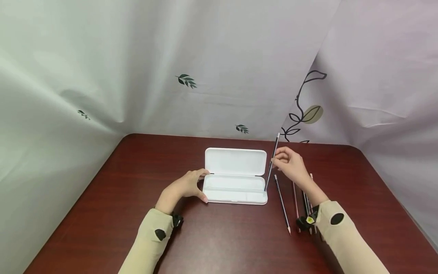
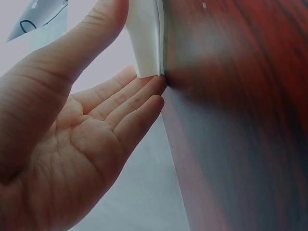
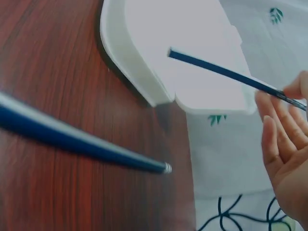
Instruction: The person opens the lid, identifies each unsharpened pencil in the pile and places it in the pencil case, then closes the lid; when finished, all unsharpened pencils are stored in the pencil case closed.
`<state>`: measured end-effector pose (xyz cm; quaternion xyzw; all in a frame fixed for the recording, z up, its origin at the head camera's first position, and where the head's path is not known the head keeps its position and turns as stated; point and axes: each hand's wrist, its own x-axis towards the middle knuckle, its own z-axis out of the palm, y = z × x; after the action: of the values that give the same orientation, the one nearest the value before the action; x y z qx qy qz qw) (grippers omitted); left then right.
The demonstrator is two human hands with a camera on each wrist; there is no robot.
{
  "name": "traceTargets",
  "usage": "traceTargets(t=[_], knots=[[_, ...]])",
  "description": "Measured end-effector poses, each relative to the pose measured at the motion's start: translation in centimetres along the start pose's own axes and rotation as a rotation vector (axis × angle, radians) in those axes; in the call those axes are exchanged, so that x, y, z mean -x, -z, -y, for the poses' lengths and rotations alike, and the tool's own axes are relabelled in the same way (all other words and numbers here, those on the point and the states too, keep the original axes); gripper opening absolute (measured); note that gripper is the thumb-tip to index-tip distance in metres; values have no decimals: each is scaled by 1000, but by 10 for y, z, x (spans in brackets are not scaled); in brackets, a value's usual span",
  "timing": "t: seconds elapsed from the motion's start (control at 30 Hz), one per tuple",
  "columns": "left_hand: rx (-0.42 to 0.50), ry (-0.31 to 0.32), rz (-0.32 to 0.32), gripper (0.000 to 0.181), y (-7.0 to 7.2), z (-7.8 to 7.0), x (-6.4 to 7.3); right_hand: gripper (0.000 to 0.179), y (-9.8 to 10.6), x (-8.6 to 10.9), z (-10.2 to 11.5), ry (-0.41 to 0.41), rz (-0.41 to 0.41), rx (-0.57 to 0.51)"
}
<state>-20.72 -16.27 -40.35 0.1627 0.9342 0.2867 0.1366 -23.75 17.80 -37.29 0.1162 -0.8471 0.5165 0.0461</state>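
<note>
An open white pencil case (image 1: 236,161) lies on the table with its lid tilted back. At its left end is my left hand (image 1: 186,184), thumb on the front corner and fingers at the back; the left wrist view shows fairly straight fingers (image 2: 137,108) touching the case end. My right hand (image 1: 289,163) pinches a dark blue pencil (image 1: 272,161) between thumb and fingers, slanted with its white-tipped end up. The pencil's lower end (image 3: 175,54) is over the right end of the case; whether it touches the case I cannot tell.
A dark pencil (image 1: 282,203) lies just right of the case. Several more pencils, one of them reddish (image 1: 295,201), lie partly hidden under my right forearm. A pale curtain (image 1: 219,76) with leaf prints hangs behind the reddish-brown table (image 1: 226,239).
</note>
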Motion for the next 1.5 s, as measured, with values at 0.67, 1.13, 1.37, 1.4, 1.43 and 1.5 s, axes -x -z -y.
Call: traceTargets(t=[0.67, 1.13, 1.37, 1.4, 1.43, 1.5], knots=[[-25, -23, 25, 90, -1, -11, -11, 32, -32, -16, 4, 319, 249, 423], [-27, -1, 2, 91, 8, 2, -2, 21, -75, -18, 17, 464, 525, 671], [-27, -2, 6, 90, 5, 0, -4, 15, -84, -14, 15, 513, 612, 774], [-26, 2, 8, 90, 4, 0, -4, 16, -84, -12, 16, 515, 617, 782], [-25, 4, 9, 90, 4, 0, -4, 16, -84, -10, 17, 521, 620, 787], [-24, 6, 10, 90, 2, 0, -3, 17, -84, -6, 18, 534, 618, 808]])
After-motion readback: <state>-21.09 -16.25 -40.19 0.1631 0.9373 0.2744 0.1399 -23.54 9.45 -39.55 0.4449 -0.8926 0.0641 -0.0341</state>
